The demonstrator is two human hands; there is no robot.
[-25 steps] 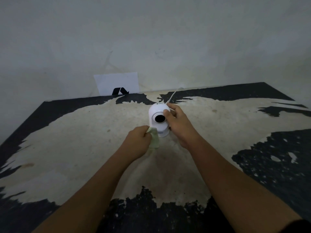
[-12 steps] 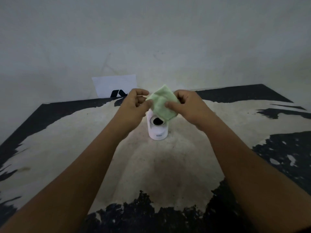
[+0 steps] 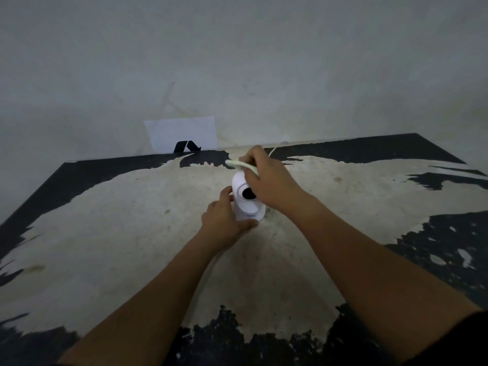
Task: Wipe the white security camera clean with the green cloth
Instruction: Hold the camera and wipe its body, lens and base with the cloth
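The white security camera stands upright in the middle of the worn table, its round black lens facing me. My left hand grips the camera's base from the left and front. My right hand presses the pale green cloth onto the top of the camera's head. Only a thin edge of the cloth shows, sticking out to the left under my fingers. A white cable runs from behind the camera toward the wall.
The table is black with a large worn beige patch. A white paper with a black mark leans on the grey wall behind the table's far edge. The table's left and right corners taper toward me.
The cloth was held up in both hands above the camera. Now my right hand alone has brought it down onto the camera's top, and my left hand has dropped to hold the base.
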